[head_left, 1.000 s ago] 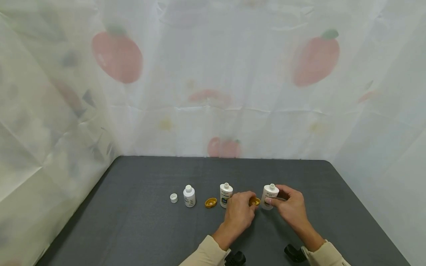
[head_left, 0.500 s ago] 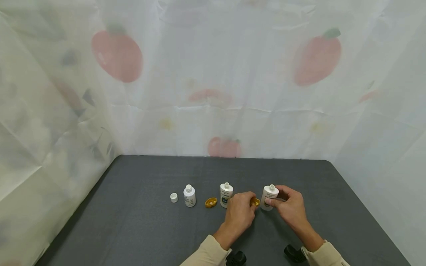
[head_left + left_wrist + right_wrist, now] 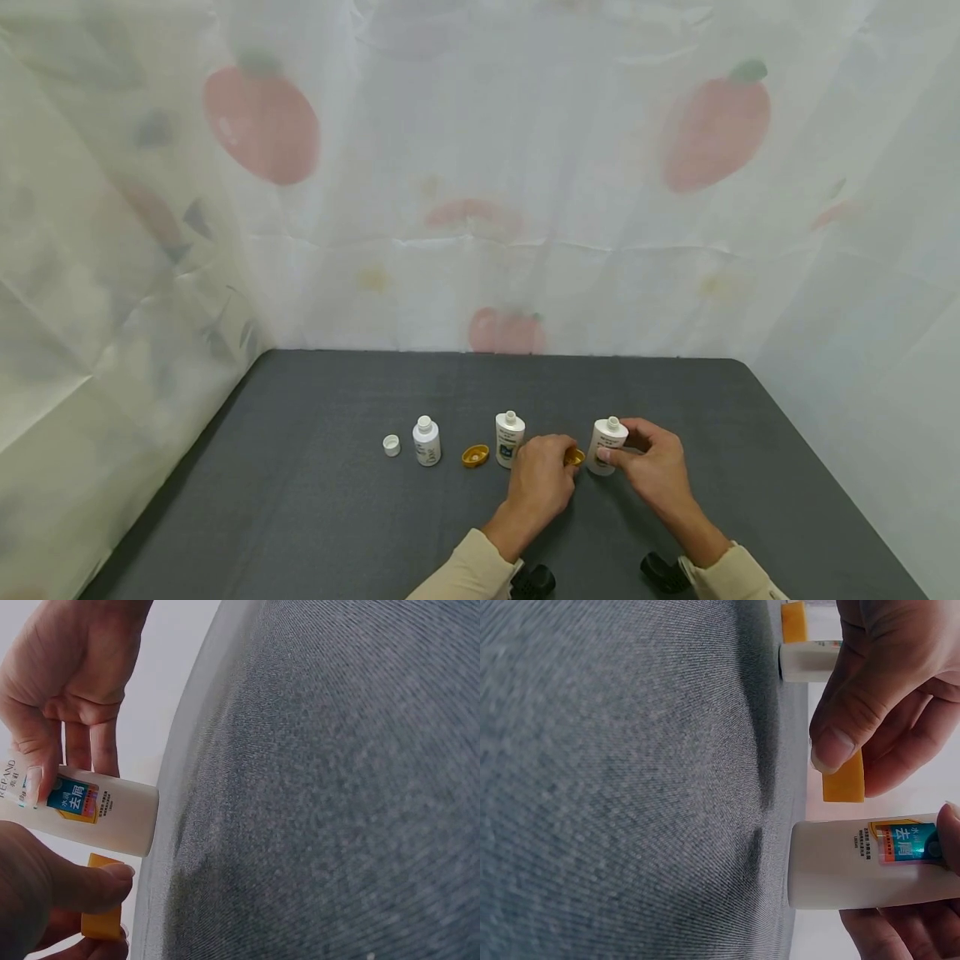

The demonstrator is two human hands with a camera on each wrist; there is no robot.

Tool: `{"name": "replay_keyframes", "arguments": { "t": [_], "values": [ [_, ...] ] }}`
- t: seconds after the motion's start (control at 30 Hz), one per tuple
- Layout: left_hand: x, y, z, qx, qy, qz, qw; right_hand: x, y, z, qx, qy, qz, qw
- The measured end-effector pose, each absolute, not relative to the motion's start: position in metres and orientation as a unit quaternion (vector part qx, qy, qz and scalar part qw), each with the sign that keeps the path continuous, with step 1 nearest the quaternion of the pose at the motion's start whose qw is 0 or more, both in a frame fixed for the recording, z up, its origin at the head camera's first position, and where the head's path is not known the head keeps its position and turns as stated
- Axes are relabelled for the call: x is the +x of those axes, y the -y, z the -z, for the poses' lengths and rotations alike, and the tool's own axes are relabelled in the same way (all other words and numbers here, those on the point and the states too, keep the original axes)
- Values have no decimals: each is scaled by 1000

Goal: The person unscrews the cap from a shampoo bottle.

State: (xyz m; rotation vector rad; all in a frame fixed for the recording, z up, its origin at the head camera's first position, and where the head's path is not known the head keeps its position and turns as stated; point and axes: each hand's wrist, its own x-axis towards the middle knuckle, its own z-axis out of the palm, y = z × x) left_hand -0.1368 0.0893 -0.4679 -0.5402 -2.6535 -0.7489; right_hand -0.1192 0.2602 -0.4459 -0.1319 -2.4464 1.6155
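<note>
My left hand (image 3: 538, 479) pinches a yellow-orange flip cap (image 3: 574, 457) between thumb and fingers. Just right of it, my right hand (image 3: 658, 467) grips a white shampoo bottle (image 3: 604, 437) that stands uncapped, its narrow neck bare. The left wrist view shows the bottle's blue-green label above the pinched cap (image 3: 94, 925); a narrow gap separates the two. Seen from the right wrist, the bottle's base (image 3: 799, 862) is close to the table cloth, with the cap (image 3: 844, 784) beside the bottle.
Behind my left hand is a similar uncapped white bottle (image 3: 509, 433), with another orange cap (image 3: 475, 456) to its left. Farther left stand a smaller round white bottle (image 3: 427, 442) and a small white cap (image 3: 392, 446). Fruit-print curtains (image 3: 600, 292) border the dark table (image 3: 322, 500).
</note>
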Motion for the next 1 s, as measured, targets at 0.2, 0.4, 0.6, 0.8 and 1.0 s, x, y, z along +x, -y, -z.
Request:
{"name": "replay_keyframes", "arguments": {
  "t": [0.2,0.4,0.6,0.8,1.0],
  "values": [
    [-137,-89,469,-195,933,258,156,-120,-261,448,-47,830,-546,103],
    [-137,-89,470,-197,932,260,158,-119,-261,449,-43,830,-547,103],
    [-137,-90,470,-193,933,262,154,-118,-260,450,-38,830,-547,106],
    [-137,-91,471,-187,937,256,149,-119,-259,450,-40,831,-545,107],
    [-138,-91,471,-191,939,244,147,-120,-259,451,-42,836,-537,106]
  ]
}}
